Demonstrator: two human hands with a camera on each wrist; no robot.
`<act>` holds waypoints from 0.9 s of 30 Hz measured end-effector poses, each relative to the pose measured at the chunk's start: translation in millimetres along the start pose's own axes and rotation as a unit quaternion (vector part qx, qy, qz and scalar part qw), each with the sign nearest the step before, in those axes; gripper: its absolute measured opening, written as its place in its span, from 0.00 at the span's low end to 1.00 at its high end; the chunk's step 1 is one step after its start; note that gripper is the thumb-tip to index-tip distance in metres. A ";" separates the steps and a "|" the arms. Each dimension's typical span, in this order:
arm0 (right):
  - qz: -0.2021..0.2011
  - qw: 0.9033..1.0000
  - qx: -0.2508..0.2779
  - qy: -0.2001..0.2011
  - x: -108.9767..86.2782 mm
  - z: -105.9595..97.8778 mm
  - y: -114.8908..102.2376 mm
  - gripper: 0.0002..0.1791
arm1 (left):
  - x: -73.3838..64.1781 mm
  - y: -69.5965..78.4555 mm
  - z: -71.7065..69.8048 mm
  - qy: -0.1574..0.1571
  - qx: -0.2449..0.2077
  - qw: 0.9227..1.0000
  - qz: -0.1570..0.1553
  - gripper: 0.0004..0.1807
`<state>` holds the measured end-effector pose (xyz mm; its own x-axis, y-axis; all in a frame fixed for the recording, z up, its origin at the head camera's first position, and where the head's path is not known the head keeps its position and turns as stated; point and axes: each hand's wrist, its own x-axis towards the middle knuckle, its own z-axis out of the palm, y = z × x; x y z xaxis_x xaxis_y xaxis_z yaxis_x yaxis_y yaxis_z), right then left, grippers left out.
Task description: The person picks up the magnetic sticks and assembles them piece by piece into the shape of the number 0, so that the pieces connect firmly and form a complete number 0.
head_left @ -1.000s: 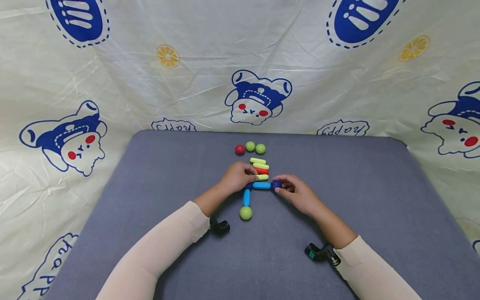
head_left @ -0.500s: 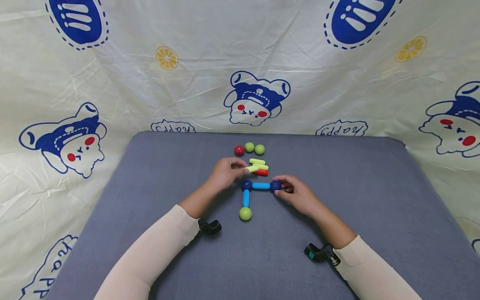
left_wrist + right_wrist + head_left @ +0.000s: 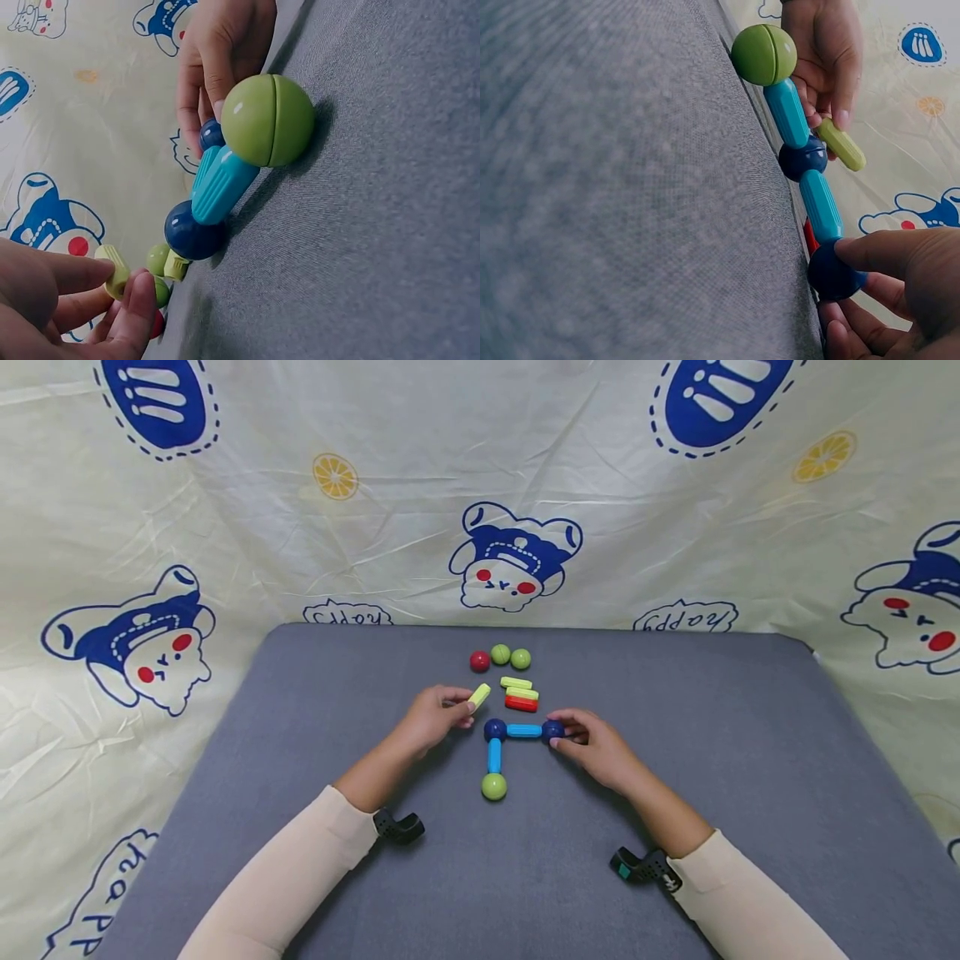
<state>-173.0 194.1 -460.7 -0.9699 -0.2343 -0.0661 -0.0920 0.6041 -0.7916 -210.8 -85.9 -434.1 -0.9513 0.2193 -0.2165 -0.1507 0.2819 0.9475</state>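
Note:
My left hand [image 3: 438,717] pinches a yellow-green rod [image 3: 479,697] between thumb and fingers, raised above the table and left of the joined pieces. With thumb and fingertips my right hand [image 3: 596,747] grips a dark blue ball [image 3: 832,271]. From that ball a light blue rod [image 3: 523,731] runs left to a second dark blue ball [image 3: 193,229]. Another light blue rod [image 3: 787,112] goes from there toward me and ends at a green ball [image 3: 493,787]. Together these form an L lying on the table.
Behind the L lie a red rod [image 3: 521,703] and two yellow-green rods [image 3: 516,682]. Farther back sit a red ball [image 3: 479,661] and two green balls [image 3: 521,658]. A printed cloth [image 3: 405,527] hangs behind the grey table [image 3: 675,693].
My left hand has picked up the yellow-green rod nearest the L, carried it left and turned it to point upward at a slant. My right hand stays on the dark blue ball.

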 end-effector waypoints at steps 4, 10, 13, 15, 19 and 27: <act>0.002 1.000 -0.001 0.002 1.0 0.1 -1.7 0.20 | -6.3 -0.6 -3.6 -0.014 -0.016 1.000 -0.008 0.19; 0.016 1.000 -0.007 0.006 3.6 0.9 -4.8 0.20 | -14.4 -2.2 -7.3 -0.030 -0.045 0.998 -0.022 0.17; 0.019 1.000 -0.008 0.006 5.4 0.7 -5.4 0.19 | -18.9 -4.5 -8.1 -0.036 -0.062 0.997 -0.034 0.16; 0.021 1.000 -0.008 0.005 6.9 0.3 -5.8 0.19 | -22.2 -5.7 -8.2 -0.041 -0.068 0.996 -0.040 0.17; 0.023 1.000 -0.008 0.006 10.7 -0.2 -5.4 0.20 | -30.1 -6.9 -8.3 -0.064 -0.077 0.994 -0.048 0.21; 0.039 0.999 -0.009 0.009 17.0 -1.5 -6.9 0.21 | -44.8 -13.4 -7.5 -0.105 -0.061 0.990 -0.078 0.15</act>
<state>-189.2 187.1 -455.5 -0.9780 -0.1735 -0.1157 -0.0210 0.6340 -0.7730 -168.2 -106.5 -435.4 -0.8393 0.3741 -0.3944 -0.3351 0.2151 0.9173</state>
